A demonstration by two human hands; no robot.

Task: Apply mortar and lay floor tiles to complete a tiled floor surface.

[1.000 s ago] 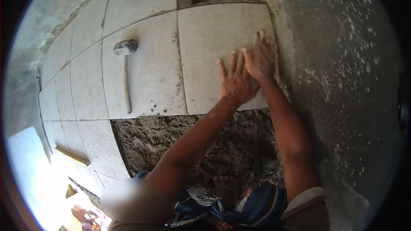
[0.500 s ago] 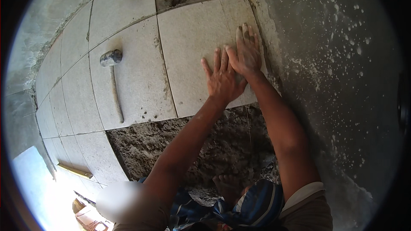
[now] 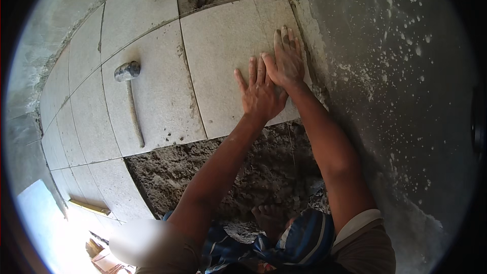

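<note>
Beige tile (image 3: 220, 53) under both hands (image 3: 261, 101) (fingers (image 3: 252, 73) parted).

L hand (image 3: 262, 97), R hand (image 3: 288, 66) palms dn, prob. overlapping.

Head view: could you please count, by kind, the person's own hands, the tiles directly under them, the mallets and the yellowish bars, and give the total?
Left hand and right hand: 2
Tile under the hands: 1
Mallet: 1
Yellowish bar: 1
Total: 5
</note>
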